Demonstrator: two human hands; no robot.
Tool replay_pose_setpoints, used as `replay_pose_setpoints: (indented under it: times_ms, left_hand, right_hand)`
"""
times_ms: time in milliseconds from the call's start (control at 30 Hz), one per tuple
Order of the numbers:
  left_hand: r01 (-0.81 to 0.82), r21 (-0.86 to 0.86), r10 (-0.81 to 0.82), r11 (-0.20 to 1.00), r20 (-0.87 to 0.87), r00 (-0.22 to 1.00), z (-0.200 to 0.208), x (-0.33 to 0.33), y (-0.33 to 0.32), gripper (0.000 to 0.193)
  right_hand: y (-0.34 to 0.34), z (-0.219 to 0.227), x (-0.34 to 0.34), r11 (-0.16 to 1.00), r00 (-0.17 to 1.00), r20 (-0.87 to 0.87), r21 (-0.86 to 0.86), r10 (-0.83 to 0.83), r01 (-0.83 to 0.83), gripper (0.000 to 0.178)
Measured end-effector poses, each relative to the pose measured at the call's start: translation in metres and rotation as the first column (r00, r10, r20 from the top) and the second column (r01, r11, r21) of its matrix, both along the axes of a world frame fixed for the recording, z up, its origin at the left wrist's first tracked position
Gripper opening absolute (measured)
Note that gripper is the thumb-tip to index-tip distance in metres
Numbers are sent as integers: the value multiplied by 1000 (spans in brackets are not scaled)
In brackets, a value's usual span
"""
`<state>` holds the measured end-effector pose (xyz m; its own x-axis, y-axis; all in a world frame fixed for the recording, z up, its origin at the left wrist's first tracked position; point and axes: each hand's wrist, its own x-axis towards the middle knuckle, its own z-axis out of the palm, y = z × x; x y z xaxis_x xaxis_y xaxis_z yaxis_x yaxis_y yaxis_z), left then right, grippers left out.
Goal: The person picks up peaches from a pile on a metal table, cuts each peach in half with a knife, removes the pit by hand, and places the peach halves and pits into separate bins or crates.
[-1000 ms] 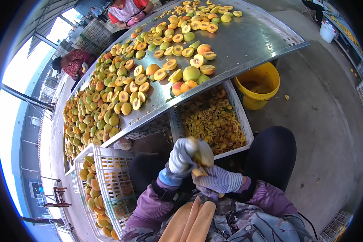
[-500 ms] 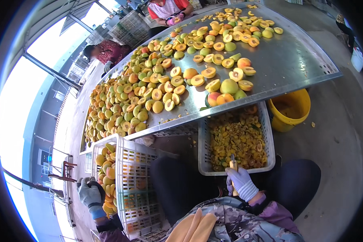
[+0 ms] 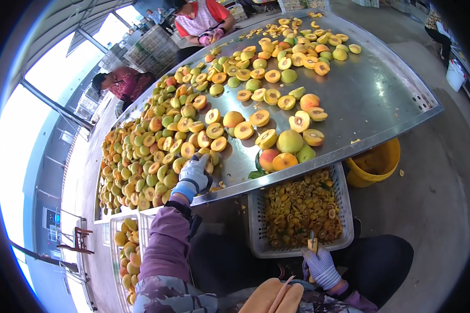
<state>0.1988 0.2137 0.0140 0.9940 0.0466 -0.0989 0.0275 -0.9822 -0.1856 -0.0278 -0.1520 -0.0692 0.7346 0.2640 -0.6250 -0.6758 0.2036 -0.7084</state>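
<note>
My left hand [image 3: 193, 175], in a grey-blue glove, reaches over the near edge of the metal table. Its fingers are bent at a halved peach [image 3: 209, 166] by the right side of the big pile of peaches [image 3: 141, 151]. Low on the right, my right hand [image 3: 322, 268], in a pale striped glove, is closed round a wooden-handled tool [image 3: 312, 245] with a short metal tip pointing up. Just beyond it stands a grey plastic crate [image 3: 253, 224] holding small yellow fruit scraps [image 3: 300, 208]. More halves and whole peaches [image 3: 290, 141] lie near the table's front edge.
The metal table [image 3: 371, 99] has a raised rim. Under its right side stands a yellow bucket [image 3: 371, 175]. A white crate [image 3: 115, 261] of fruit is at my lower left. Two people work beyond the table, one in red [image 3: 206, 23], the other in dark red [image 3: 130, 83].
My left hand has moved from beside the white crate up and right to the peaches on the table. My right hand still holds the tool, slightly lower in view.
</note>
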Motion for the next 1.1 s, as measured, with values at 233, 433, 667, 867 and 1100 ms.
replay_pose_setpoints:
  times_ms: [233,433,667,867,1100]
  left_hand:
    - [-61,-551,144,832,109,984,-8,-14,4,36]
    - [-208,-809,-18,-549,-237,971,1,-114,-104,47]
    - [-282,-817,-134,-502,-249,959,0,-188,-182,60]
    - [-243,-776,-227,-582,-132,965,-3,-203,-199,65]
    - [-84,-840,20,-536,-112,994,-9,-218,-216,63]
  right_hand:
    - [10,6,2,969,974,211,-248,80,-26,25]
    - [33,44,5,698,612,677,-664,409,268,28]
    - [39,55,-8,645,562,669,-709,487,284,34]
    - [32,57,-22,616,573,600,-762,558,198,38]
    - [32,61,-28,629,591,583,-761,557,157,39]
